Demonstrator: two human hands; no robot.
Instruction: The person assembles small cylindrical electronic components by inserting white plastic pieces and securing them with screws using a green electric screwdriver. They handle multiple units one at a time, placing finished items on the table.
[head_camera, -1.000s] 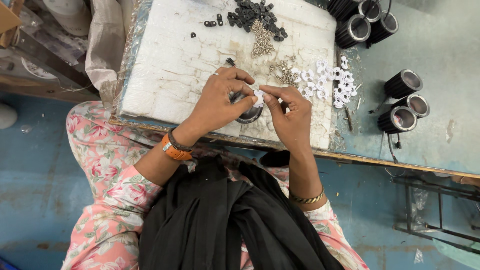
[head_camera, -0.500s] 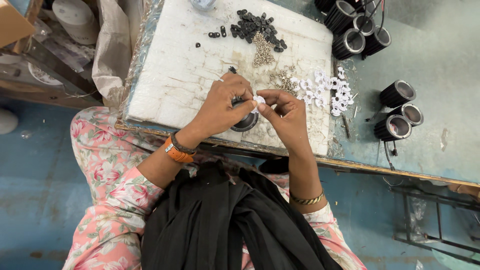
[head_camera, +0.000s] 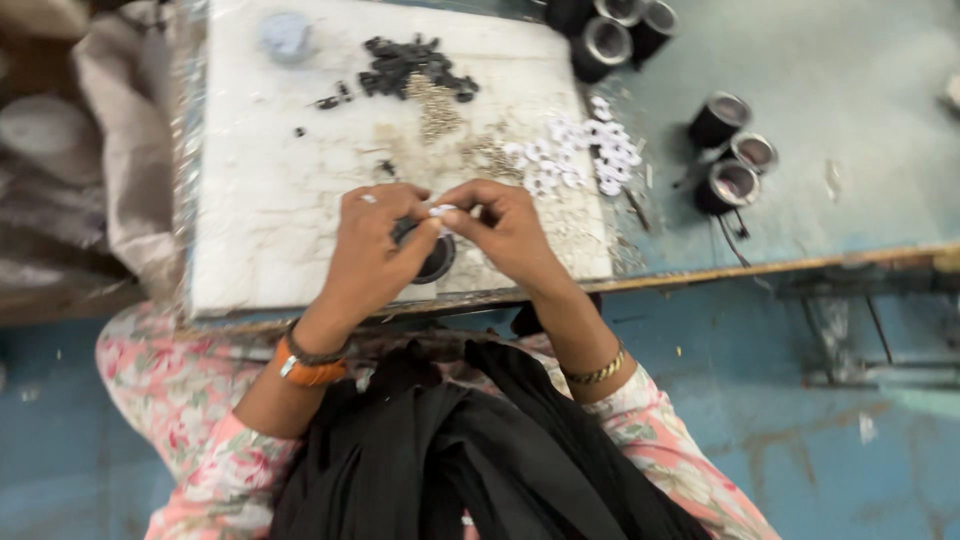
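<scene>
My left hand (head_camera: 375, 250) grips a black round cup-shaped part (head_camera: 437, 262) just above the near edge of the white work board (head_camera: 260, 200). My right hand (head_camera: 510, 232) meets it from the right, its fingertips pinching a small white piece (head_camera: 441, 210) at the top of the black part. Both hands touch each other over the part. The inside of the black part is mostly hidden by my fingers.
On the board lie a heap of small black pieces (head_camera: 415, 68), a pile of small metal bits (head_camera: 436, 112) and several white pieces (head_camera: 580, 152). Black cylinders (head_camera: 735, 150) stand on the blue-grey table to the right, more (head_camera: 610, 30) at the top. A grey sack (head_camera: 120, 150) hangs at left.
The view has shifted and blurred; the board now sits squarer in frame. My hands stay joined on the black part and the white piece.
</scene>
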